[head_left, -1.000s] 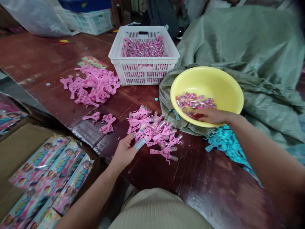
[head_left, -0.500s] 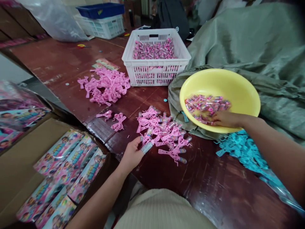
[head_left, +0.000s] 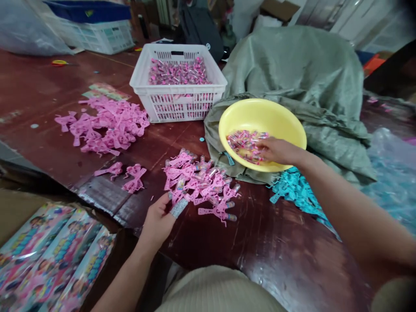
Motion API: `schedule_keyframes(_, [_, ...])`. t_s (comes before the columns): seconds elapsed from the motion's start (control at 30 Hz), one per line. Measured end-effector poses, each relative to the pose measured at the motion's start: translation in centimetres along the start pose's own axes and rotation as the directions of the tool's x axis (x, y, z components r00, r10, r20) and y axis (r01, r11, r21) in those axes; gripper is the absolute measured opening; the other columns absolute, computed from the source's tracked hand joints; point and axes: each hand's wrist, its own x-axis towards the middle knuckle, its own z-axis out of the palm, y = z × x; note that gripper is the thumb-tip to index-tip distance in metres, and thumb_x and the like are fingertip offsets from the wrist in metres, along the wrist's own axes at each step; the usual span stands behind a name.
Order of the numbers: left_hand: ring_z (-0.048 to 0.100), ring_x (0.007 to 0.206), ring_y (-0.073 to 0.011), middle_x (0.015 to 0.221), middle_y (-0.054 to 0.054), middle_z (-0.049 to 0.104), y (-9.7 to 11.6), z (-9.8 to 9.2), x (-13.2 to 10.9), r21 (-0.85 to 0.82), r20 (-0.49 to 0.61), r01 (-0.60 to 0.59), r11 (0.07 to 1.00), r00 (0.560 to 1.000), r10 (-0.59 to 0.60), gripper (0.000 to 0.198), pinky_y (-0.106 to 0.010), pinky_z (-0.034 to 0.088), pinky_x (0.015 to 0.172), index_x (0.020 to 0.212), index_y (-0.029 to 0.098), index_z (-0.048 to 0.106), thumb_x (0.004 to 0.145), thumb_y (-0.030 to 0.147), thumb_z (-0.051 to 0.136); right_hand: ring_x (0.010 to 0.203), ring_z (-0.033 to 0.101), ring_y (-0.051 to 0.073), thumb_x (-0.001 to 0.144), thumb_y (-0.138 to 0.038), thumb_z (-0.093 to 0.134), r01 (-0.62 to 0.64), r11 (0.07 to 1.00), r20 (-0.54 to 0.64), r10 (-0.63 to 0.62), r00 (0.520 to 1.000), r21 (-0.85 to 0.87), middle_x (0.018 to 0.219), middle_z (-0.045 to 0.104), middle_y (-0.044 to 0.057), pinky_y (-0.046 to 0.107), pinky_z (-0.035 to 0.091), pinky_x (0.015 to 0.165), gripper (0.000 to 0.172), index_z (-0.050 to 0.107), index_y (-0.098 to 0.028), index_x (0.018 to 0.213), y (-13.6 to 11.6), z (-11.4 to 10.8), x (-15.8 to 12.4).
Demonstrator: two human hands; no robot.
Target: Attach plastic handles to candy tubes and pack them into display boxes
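Note:
My left hand (head_left: 159, 219), with silvery tape around its thumb, pinches a pink plastic piece with a clear-ended tube (head_left: 179, 190) fitted in it. That piece is at the near left edge of a heap of similar pink pieces with tubes (head_left: 211, 180) on the table. In the yellow basin (head_left: 289, 125) my right hand (head_left: 276, 151) has its fingers bent together among small candy-coloured tubes (head_left: 243, 141). Its fingertips are partly hidden and slightly blurred, so what they grip is unclear.
A white crate (head_left: 182, 102) of pink-capped tubes stands behind. Left lie loose pink pieces (head_left: 104, 125); blue pieces (head_left: 295, 190) are under my right forearm. A carton of printed packs (head_left: 58, 255) sits at lower left. Green cloth (head_left: 299, 65) lies around the basin; scissors (head_left: 60, 63) are farther back.
The view has swung to the right, so most things appear farther left. My right hand is still in the basin among the tubes; my left still holds the pink piece.

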Motion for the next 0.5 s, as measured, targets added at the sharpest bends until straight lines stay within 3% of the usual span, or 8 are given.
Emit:
schedule_keyframes(0.07, [0.057,0.069,-0.0134,0.081,0.0,0.07,0.5,0.8,0.2,-0.073,0.036,0.031,0.997,0.999,-0.028,0.028,-0.023,0.047,0.065,0.097,0.019,0.074,0.077,0.039,0.077,0.098,0.07,0.028,0.094,-0.036,0.059,0.104,0.988,-0.117,-0.091,0.989,0.111,0.112,0.074,0.011,0.042,0.055,0.088,0.029,0.071,-0.02,0.115,-4.2,-0.3,-2.0])
schedule_keyframes(0.13, [0.046,0.056,-0.0096,0.067,0.003,0.061,0.8,1.7,0.4,-0.14,0.092,0.091,0.986,0.993,-0.078,0.027,-0.021,0.038,0.053,0.093,0.018,0.072,0.076,0.039,0.076,0.107,0.068,0.024,0.1,-0.035,0.053,0.331,0.901,-0.129,-0.306,0.943,0.28,0.116,0.071,0.007,0.039,0.054,0.095,0.027,0.067,-0.025,0.12,-8.9,0.3,-4.0])
schedule_keyframes(0.23, [0.036,0.049,-0.0077,0.059,0.005,0.051,1.2,3.1,0.7,-0.163,0.171,0.133,0.978,0.98,-0.105,0.029,-0.02,0.029,0.047,0.096,0.018,0.072,0.076,0.039,0.074,0.111,0.066,0.02,0.103,-0.027,0.049,0.459,0.8,-0.122,-0.449,0.885,0.387,0.121,0.068,0.006,0.035,0.054,0.097,0.03,0.061,-0.028,0.131,-14.2,2.3,-6.0])
schedule_keyframes(0.3, [0.043,0.054,-0.01,0.06,0.004,0.054,1.6,3.6,0.7,-0.153,0.192,0.085,0.985,0.98,-0.055,0.028,-0.021,0.036,0.052,0.097,0.018,0.072,0.078,0.039,0.073,0.108,0.066,0.019,0.102,-0.029,0.053,0.452,0.789,-0.142,-0.435,0.889,0.416,0.118,0.068,0.007,0.034,0.055,0.094,0.031,0.06,-0.027,0.132,-15.7,3.7,-6.2])
schedule_keyframes(0.4, [0.059,0.076,-0.0163,0.076,-0.001,0.066,2.5,3.6,0.6,-0.142,0.22,-0.037,0.989,0.973,0.068,0.024,-0.027,0.049,0.073,0.095,0.017,0.071,0.083,0.038,0.072,0.104,0.067,0.019,0.099,-0.029,0.061,0.457,0.775,-0.206,-0.408,0.889,0.437,0.112,0.069,0.006,0.033,0.055,0.092,0.028,0.062,-0.025,0.126,-16.1,4.9,-5.9])
schedule_keyframes(0.5, [0.061,0.084,-0.0182,0.087,-0.004,0.069,2.8,2.9,0.3,-0.037,0.246,-0.167,0.985,0.954,0.171,0.022,-0.031,0.05,0.081,0.091,0.015,0.068,0.088,0.037,0.068,0.106,0.065,0.018,0.099,-0.024,0.061,0.511,0.752,-0.276,-0.431,0.859,0.416,0.114,0.069,0.007,0.032,0.053,0.096,0.025,0.063,-0.023,0.124,-16.2,5.3,-5.7])
